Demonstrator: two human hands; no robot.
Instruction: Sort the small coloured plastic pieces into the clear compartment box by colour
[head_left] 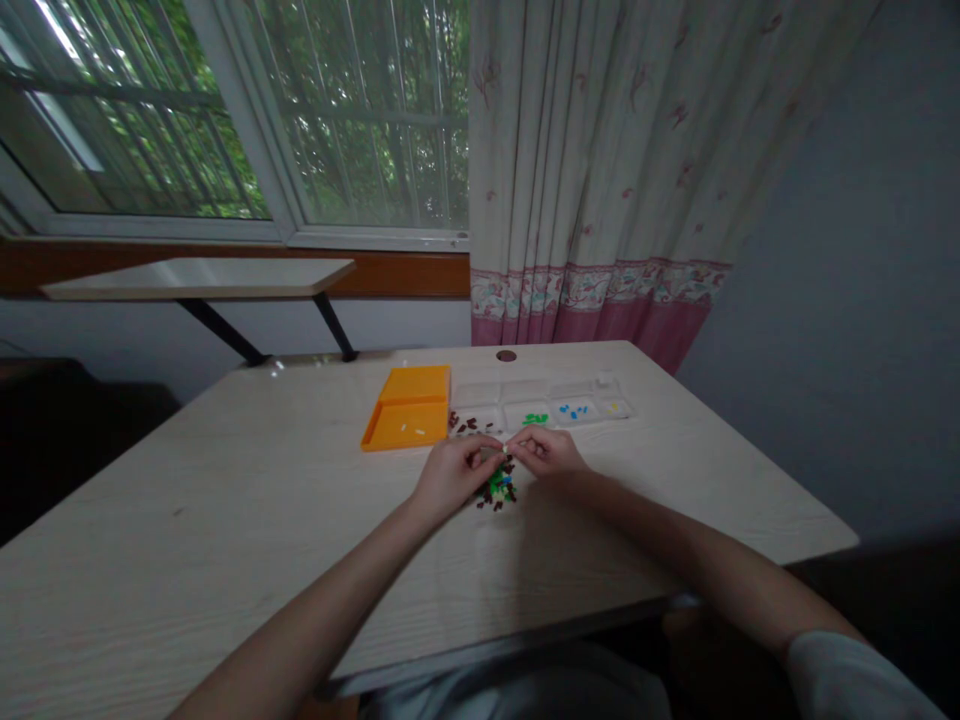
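Observation:
My left hand point(452, 470) and my right hand point(546, 452) meet over the middle of the table, fingertips pinched together. Between them shows a tiny pale piece point(505, 449), too small to make out its kind; the fingers of both hands seem to touch it. Just below, partly behind my left hand, lies a heap of small brown, green, blue and pale yellow pieces point(498, 490). Beyond my hands sits a clear compartment tray point(517, 393), with brown pieces point(466, 425), green pieces point(535, 419), blue pieces point(574, 411) and something yellow point(615, 406) in separate compartments.
An open orange case point(409, 412) stands left of the tray, with a few white pieces point(411, 430) inside. A raised shelf point(202, 277) on black legs rises at the table's back left. A round hole point(507, 356) pierces the wooden table point(255, 510) near its back edge.

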